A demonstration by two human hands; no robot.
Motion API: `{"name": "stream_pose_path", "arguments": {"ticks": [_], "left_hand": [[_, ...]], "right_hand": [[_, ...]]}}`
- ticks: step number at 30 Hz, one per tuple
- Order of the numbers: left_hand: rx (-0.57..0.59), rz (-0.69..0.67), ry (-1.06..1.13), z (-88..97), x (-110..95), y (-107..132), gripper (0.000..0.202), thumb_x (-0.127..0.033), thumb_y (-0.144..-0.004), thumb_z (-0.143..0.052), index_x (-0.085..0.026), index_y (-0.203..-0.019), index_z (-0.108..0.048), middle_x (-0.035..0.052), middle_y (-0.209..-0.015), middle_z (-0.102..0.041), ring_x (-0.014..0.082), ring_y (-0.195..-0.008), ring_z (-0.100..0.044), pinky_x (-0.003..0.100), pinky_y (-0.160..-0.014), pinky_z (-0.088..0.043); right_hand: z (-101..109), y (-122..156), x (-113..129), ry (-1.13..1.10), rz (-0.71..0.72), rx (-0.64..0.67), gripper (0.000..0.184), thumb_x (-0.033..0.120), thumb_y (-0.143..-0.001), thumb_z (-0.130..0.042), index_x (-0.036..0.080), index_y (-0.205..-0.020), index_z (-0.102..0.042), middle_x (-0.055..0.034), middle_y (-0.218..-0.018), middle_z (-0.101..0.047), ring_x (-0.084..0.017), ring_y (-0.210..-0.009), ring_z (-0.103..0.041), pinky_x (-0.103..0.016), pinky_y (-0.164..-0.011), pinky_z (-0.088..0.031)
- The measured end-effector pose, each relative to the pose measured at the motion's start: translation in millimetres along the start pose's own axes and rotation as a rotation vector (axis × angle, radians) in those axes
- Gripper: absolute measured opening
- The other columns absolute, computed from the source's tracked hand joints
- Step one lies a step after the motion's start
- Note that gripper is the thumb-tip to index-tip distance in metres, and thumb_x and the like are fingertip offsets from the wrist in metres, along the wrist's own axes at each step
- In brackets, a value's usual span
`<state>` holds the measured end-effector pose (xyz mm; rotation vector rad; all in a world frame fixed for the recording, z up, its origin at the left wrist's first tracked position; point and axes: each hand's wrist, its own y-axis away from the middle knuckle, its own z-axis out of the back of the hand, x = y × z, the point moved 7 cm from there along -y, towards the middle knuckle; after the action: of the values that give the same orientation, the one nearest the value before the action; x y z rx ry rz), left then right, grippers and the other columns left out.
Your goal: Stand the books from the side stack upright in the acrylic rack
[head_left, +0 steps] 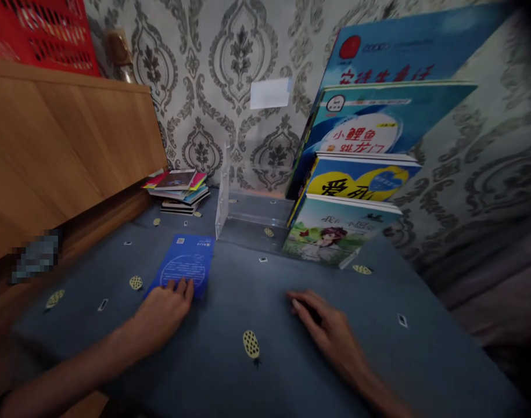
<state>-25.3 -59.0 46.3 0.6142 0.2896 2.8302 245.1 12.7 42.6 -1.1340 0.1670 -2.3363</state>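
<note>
A blue book [191,255] with white print and a small square code lies on the table, left of the middle. My left hand [169,305] is closed on its near end, with bent fingers on the cover; the thumb is hidden. To the right, my right hand [326,325] rests at the tabletop, holding nothing, its thumb and forefinger slightly apart. Beyond the hands stands a clear acrylic rack [222,203]. Several picture books lean upright in its right part, in rising tiers; a green book with a drawn figure [330,235] is in front.
A small pile of books [182,188] lies at the back left, against the patterned wall [241,52]. Left of the table is a wooden cabinet [69,157] with a red basket [43,35] on top. A dark blue cloth [248,302] with pineapple prints covers the table.
</note>
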Motion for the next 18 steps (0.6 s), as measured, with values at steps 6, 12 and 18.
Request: {"name": "stream_pose_path", "arguments": {"ticks": [6,12,18], "left_hand": [[0.015,-0.27,0.024,11.3,-79,24,0.06,-0.004,-0.085,-0.055,-0.003,-0.144,-0.047,0.0292,-0.136,-0.056,0.0419,-0.116,-0.064,0.045,-0.074,-0.062],[-0.229,-0.511,0.099,18.0,-135,40,0.051,-0.023,-0.098,-0.05,-0.005,-0.145,-0.048,0.0276,-0.136,-0.057,0.0411,-0.122,-0.059,0.044,-0.076,-0.059],[-0.279,-0.491,0.196,18.6,-112,28,0.048,-0.043,-0.103,-0.042,-0.013,-0.137,-0.058,0.0176,-0.136,-0.061,0.0324,-0.127,-0.057,0.041,-0.089,-0.054]], "right_hand": [[-10,1,17,0.062,0.13,0.059,0.028,0.029,-0.1,-0.043,0.022,-0.104,-0.07,-0.0082,-0.092,-0.072,-0.021,-0.081,-0.07,-0.033,-0.072,-0.058],[-29,1,46,0.166,0.333,0.1,0.025,0.023,-0.1,-0.045,0.02,-0.112,-0.067,-0.012,-0.114,-0.069,-0.025,-0.105,-0.065,-0.046,-0.09,-0.056],[-55,12,60,0.313,0.432,0.22,0.027,0.025,-0.099,-0.052,0.017,-0.12,-0.066,-0.0139,-0.122,-0.068,-0.028,-0.113,-0.062,-0.048,-0.091,-0.056]]}}
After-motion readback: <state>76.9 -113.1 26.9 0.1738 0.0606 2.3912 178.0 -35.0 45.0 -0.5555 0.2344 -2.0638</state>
